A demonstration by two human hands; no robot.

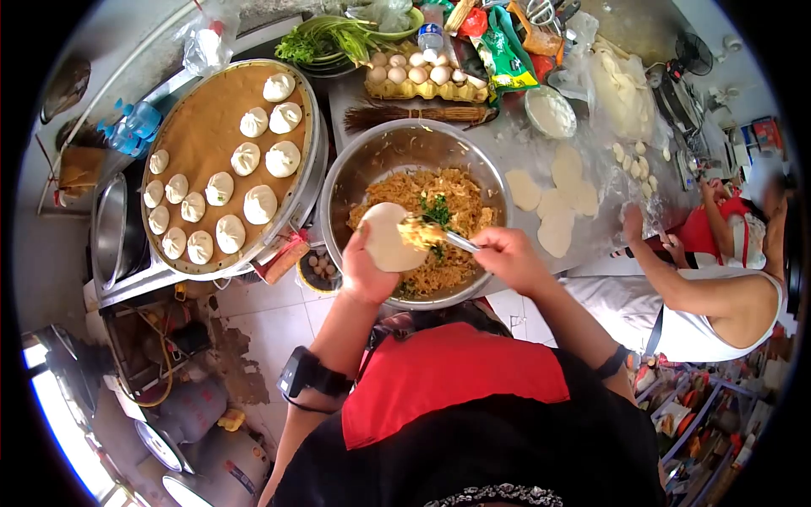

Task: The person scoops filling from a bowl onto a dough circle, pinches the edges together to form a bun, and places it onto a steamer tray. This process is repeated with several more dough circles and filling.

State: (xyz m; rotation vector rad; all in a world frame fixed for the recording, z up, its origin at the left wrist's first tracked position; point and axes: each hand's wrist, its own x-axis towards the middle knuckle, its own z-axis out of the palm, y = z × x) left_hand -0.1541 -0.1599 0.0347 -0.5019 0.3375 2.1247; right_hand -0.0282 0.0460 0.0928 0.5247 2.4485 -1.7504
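Note:
My left hand is closed round the edge of a flat, round dough wrapper, held above a big steel bowl. A spoon is gripped in my right hand; its metal handle shows, and its head carries a heap of filling over the wrapper's right side. Inside the bowl lies more brownish shredded filling with chopped greens on top. Further wrappers lie partly overlapping on the counter, right of the bowl.
Several pleated buns stand on a round steamer tray at left. Behind the bowl are a straw brush, an egg carton and a flour bowl. Dough pieces lie at right, where a co-worker stands close.

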